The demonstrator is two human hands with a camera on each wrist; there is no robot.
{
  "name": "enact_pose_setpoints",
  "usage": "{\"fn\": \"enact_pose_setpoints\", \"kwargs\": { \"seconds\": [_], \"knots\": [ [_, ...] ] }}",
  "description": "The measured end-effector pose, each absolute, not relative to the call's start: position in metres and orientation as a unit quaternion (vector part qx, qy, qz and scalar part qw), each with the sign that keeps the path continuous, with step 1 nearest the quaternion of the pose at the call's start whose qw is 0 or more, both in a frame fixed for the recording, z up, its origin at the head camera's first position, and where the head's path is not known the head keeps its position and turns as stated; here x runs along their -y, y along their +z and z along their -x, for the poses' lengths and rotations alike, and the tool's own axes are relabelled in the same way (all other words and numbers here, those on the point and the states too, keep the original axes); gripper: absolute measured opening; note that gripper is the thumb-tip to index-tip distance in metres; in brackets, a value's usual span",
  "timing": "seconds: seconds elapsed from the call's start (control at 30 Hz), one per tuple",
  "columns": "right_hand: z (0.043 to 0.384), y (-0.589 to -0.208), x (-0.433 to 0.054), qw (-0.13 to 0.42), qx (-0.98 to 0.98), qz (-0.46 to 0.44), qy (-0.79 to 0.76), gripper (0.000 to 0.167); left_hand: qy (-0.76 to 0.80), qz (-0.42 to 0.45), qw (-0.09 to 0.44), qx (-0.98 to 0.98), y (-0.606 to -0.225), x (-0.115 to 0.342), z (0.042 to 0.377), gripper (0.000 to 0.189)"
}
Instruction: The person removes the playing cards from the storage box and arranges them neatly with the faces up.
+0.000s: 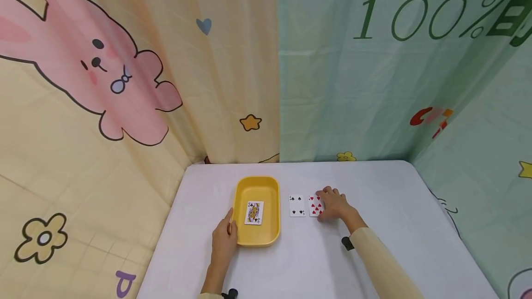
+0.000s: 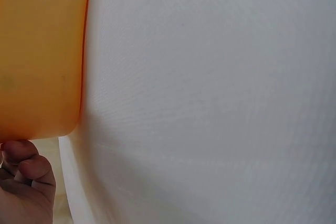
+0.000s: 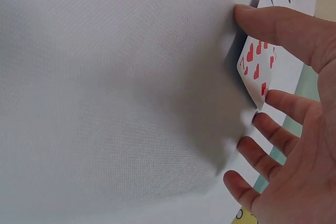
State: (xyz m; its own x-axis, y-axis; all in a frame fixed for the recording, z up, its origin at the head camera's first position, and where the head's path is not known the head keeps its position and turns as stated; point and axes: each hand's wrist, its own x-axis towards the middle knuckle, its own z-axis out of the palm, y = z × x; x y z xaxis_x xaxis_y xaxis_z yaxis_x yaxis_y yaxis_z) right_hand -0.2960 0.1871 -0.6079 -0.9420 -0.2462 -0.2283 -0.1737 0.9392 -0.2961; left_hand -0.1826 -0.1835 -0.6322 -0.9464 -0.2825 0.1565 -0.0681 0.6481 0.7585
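My left hand point(image 1: 225, 240) grips the left side of a yellow tray point(image 1: 276, 211), its curled fingers point(image 2: 35, 169) against the tray's wall in the left wrist view. A black-suited face card point(image 1: 254, 212) lies face up inside the tray. To the tray's right, a four of spades point(image 1: 297, 206) lies face up on the table. Beside it is a seven of hearts point(image 1: 314, 206), partly covered by my right hand point(image 1: 335, 204). In the right wrist view, the thumb point(image 3: 278, 24) overlaps one end of this card point(image 3: 255, 69), and the index fingertip touches its other end. The remaining fingers are spread.
A white cloth covers the table point(image 1: 307, 266). Behind it hang a cream curtain point(image 1: 232, 73) with cartoon prints and a green curtain point(image 1: 324, 82) with lettering. Both wrists carry small black devices, one point(image 1: 347, 243) under the right sleeve.
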Motion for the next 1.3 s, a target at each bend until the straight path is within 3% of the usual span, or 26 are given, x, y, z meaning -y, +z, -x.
{"fn": "enact_pose_setpoints", "kwargs": {
  "seconds": [0.67, 1.1, 1.3],
  "knots": [
    [0.298, -0.609, -0.189, 0.138, -0.975, 0.097, -0.146, 0.094, -0.405, -0.092, 0.135, 0.9, -0.634, 0.184, 0.184, 0.046],
    [0.299, -0.572, -0.172, 0.005, -0.967, 0.153, -0.206, 0.082, -0.416, -0.103, 0.131, 0.894, -0.635, 0.185, 0.185, 0.047],
    [0.301, -0.557, -0.146, -0.019, -0.956, 0.173, -0.237, 0.078, -0.423, -0.111, 0.132, 0.89, -0.636, 0.184, 0.187, 0.047]
  ]
}}
